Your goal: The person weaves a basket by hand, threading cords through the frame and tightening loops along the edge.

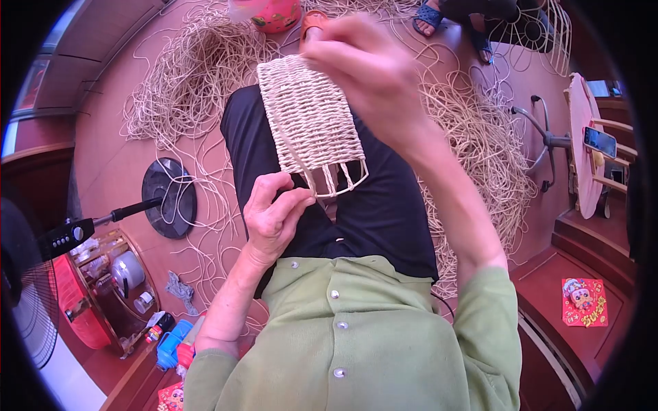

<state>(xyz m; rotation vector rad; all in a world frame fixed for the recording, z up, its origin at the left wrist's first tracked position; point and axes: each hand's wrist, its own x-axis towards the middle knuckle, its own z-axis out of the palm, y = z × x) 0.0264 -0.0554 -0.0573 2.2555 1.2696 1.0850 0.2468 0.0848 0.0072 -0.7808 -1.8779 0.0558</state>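
One woven panel (312, 113) lies across the person's dark-trousered lap (387, 205), its long axis running away from the body and leaning slightly left at the far end; the unwoven end of its frame points toward the person. Of the two hands, the left hand (271, 214) is pinched on the near-left corner; the right hand (367, 75), blurred and curled, is at the far right corner, its hold impossible to tell. Two cord heaps (480, 151) flank the lap.

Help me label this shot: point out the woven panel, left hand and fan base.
Woven panel (312, 113): head view, mid-weave.
Left hand (271, 218): head view, its back.
Fan base (164, 218): head view, black disc.
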